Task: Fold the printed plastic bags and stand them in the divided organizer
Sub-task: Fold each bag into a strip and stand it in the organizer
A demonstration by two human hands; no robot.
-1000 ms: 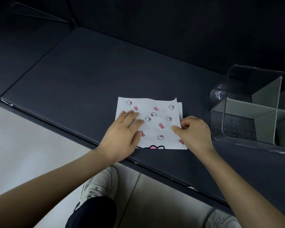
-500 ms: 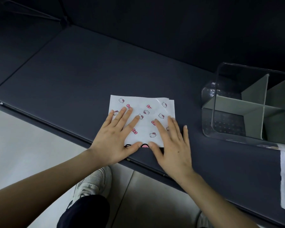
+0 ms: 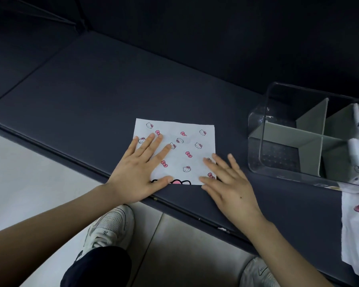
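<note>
**Pressing the fold flat**

At the front edge of the bench, my left hand and right hand lie straight-fingered on the folded bag. It looks like thin, springy, slippery film, so I'd pinch its right edge. The organizer waits beyond.

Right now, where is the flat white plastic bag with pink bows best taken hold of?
Pinch its right edge, coming from the right. The white printed plastic bag lies flat on the dark padded surface; the left hand pins its left half, and the right hand touches that edge.
</note>
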